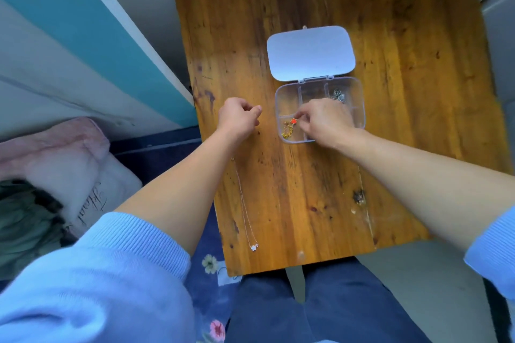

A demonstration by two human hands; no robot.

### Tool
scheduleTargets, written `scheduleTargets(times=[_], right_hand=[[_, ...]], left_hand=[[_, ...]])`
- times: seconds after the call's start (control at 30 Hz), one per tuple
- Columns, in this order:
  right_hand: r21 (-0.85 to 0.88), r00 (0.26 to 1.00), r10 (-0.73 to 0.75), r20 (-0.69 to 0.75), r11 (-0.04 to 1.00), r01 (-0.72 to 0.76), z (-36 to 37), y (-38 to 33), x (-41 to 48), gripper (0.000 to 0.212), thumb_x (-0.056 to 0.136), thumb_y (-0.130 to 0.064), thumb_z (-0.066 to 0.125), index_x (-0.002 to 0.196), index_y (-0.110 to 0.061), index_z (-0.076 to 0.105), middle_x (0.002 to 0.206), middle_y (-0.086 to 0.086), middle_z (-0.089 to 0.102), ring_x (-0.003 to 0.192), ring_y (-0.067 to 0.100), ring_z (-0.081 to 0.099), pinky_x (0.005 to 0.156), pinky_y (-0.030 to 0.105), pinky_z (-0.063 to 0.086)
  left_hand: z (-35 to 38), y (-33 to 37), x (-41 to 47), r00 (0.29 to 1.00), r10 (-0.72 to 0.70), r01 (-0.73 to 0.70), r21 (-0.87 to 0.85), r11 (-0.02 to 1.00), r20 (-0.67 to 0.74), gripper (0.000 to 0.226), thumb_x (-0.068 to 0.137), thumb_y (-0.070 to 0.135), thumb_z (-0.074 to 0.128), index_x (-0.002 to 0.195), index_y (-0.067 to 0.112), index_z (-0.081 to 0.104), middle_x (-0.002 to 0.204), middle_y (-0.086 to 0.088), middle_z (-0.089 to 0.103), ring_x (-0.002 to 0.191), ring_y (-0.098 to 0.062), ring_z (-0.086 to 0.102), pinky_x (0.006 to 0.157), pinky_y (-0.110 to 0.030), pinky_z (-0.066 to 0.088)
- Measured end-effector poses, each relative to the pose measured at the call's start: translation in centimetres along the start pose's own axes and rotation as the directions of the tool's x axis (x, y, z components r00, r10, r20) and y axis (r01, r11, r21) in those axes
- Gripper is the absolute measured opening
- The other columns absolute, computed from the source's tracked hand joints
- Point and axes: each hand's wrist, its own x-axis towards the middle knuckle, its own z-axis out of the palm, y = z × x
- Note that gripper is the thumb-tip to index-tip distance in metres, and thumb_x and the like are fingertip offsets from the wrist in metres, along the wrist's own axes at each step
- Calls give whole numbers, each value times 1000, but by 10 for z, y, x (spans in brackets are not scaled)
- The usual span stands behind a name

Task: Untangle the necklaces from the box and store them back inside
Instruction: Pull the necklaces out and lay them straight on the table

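The clear box (pixel 359 92) sits open on the counter (pixel 404 92), lid (pixel 310 53) flipped back. The right hand (pixel 326 122) pinches a gold necklace (pixel 288 129) with a red charm in the near-left compartment. The left hand (pixel 238 120) is clenched beside the box. A thin chain (pixel 245 209) lies stretched on the counter. Script on a pillow (pixel 92 203) is unreadable.

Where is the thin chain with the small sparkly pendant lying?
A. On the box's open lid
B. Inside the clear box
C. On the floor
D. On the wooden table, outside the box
D: the thin chain with the small sparkly pendant lies stretched on the wooden table, apart from the clear plastic compartment box.
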Motion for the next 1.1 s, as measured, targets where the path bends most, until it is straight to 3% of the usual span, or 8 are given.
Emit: scheduleTargets(times=[0.1, 0.23, 0.53, 0.73, 0.87, 0.97, 1.03, 1.1], right_hand=[[-192, 979, -184, 89, 961, 198, 4, 2, 15, 24, 90, -34, 56, 108, -33, 71, 105, 4, 72, 96, 32, 65, 68, 34, 44], [-362, 943, -296, 150, 871, 331, 6, 5, 19, 23, 92, -30, 51, 106, -32, 70, 98, -1, 71, 89, 30, 67, 56, 29, 32], [-402, 916, -327, 232, 825, 396, 4, 0, 25, 14, 90, -14, 51, 91, -14, 65, 89, 7, 73, 79, 32, 69, 54, 29, 31], [-385, 895, -384, 229, 809, 445, -4, 15, 26, 7, 87, -14, 56, 92, -14, 61, 90, 7, 73, 79, 34, 69, 52, 30, 29], [-143, 951, -272, 147, 946, 292, -10, 38, 20, 15, 91, -30, 57, 93, -15, 59, 97, 6, 67, 87, 32, 63, 62, 35, 39], [231, 984, -97, 150, 971, 60, -21, 50, 8, 10, 85, -29, 67, 81, -21, 61, 87, -3, 63, 81, 21, 58, 67, 30, 39], [491, 981, 56, 185, 859, -142, -29, 56, -2, 11, 80, -20, 75, 74, -20, 66, 76, -5, 67, 75, 16, 62, 66, 28, 45], [696, 947, 184, 264, 644, -319, -33, 64, -16, 9, 78, -9, 77, 75, -15, 70, 67, -3, 71, 65, 11, 68, 55, 21, 49]], left_hand=[[10, 15, 14, 999, -29, 30, -39, 999, 33, 31, 93, 33, 60, 93, 3, 68, 76, -10, 71, 64, -22, 63, 71, -33, 53], [18, 21, 21, 992, -72, 79, -72, 994, 104, 37, 93, 35, 61, 95, -2, 68, 82, -17, 73, 67, -28, 70, 68, -36, 56], [23, 29, 16, 989, -107, 122, -148, 981, 106, 27, 96, 28, 58, 90, 3, 65, 75, -20, 72, 62, -30, 73, 55, -35, 60], [28, 33, 14, 984, -129, 153, -212, 965, 124, 29, 97, 27, 55, 94, -1, 63, 83, -26, 72, 71, -37, 74, 55, -34, 60], [36, 36, 7, 987, -136, 153, -218, 964, 91, 26, 97, 28, 54, 85, 6, 62, 87, -26, 73, 72, -35, 72, 55, -33, 57], [36, 33, 1, 998, -12, 12, -5, 1000, -57, 18, 93, 27, 58, 84, 13, 65, 84, -11, 72, 79, -30, 68, 72, -40, 58], [36, 34, -8, 978, 149, -125, 164, 979, -145, 14, 91, 23, 58, 89, 14, 68, 86, -1, 68, 83, -23, 63, 75, -39, 55], [39, 38, -17, 941, 303, -254, 282, 925, -148, 15, 90, 18, 57, 95, 13, 69, 94, -2, 68, 89, -24, 63, 76, -40, 54]])
